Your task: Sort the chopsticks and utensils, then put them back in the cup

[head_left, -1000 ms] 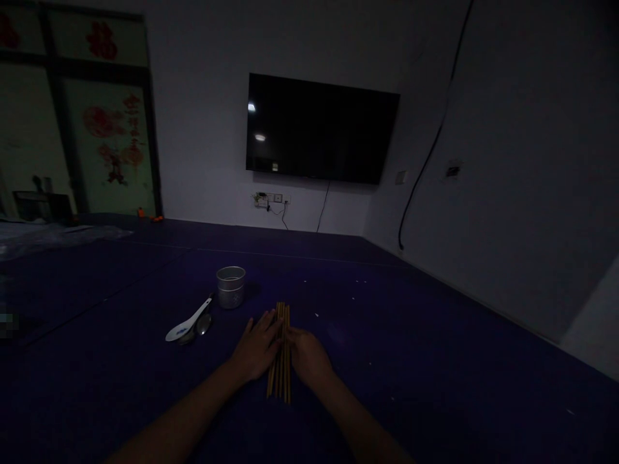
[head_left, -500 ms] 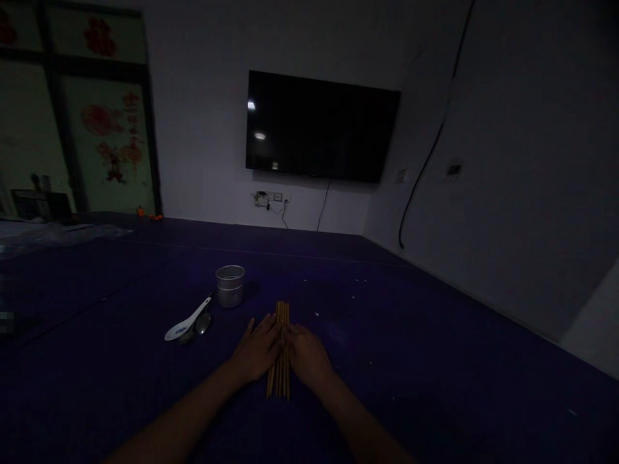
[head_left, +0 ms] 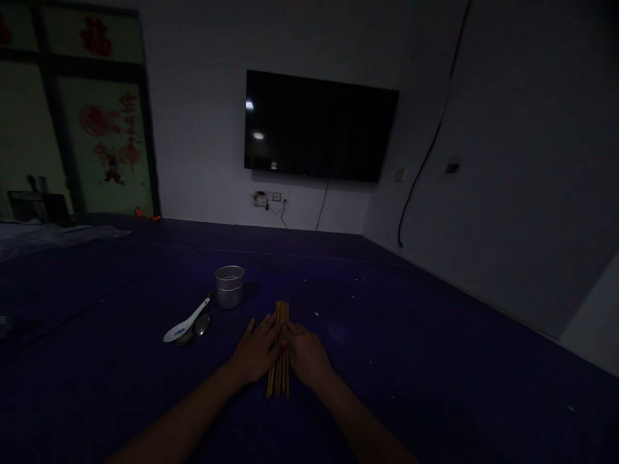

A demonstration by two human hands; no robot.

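A bundle of several wooden chopsticks [head_left: 279, 380] lies lengthwise on the dark blue surface in front of me. My left hand [head_left: 256, 353] presses on the bundle from the left, its fingers laid over the sticks and one finger standing apart. From the other side my right hand [head_left: 305, 356] grips the chopsticks, fingers bent over them. The two hands meet at the middle of the bundle, hiding that part, while both ends of the sticks show. A metal cup [head_left: 229, 289] stands upright to the left, beyond the hands. Beside it rest a white spoon [head_left: 186, 324] and a metal spoon [head_left: 202, 324].
Small white scraps [head_left: 316, 314] dot the blue surface [head_left: 435, 361]. Clear plastic sheeting [head_left: 62, 238] lies at the far left. A television [head_left: 322, 125] hangs on the back wall above sockets and cables. Along the right wall hangs a black cable [head_left: 425, 167].
My hands stay on the chopsticks, with the fingers shifting slightly at the middle of the bundle. The view has moved a little; the cup and spoons lie as before.
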